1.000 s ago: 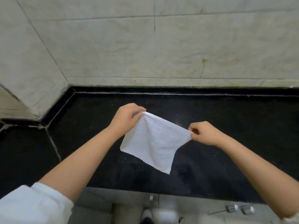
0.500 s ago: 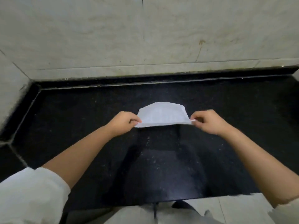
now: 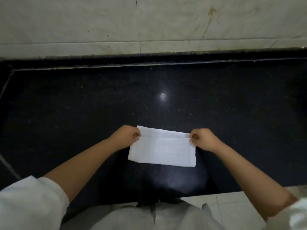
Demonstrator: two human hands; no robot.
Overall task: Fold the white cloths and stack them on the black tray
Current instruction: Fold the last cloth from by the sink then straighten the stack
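Cloth, white (image 3: 162, 151): one item, lay folded over on black stone counter (image 3: 83, 105), near the front edge. Left hand (image 3: 127, 136) and right hand (image 3: 203, 138) each pinched an upper corner between thumb and fingers. Judged light, limp, non-slippery, not fragile; would sag if unsupported. Best held at corners, as shown. Black tray not in view.

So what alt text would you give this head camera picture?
Two bare hands, left hand and right hand, pinch the upper corners of a white cloth lying half-folded on a black countertop, with a pale tiled wall behind.
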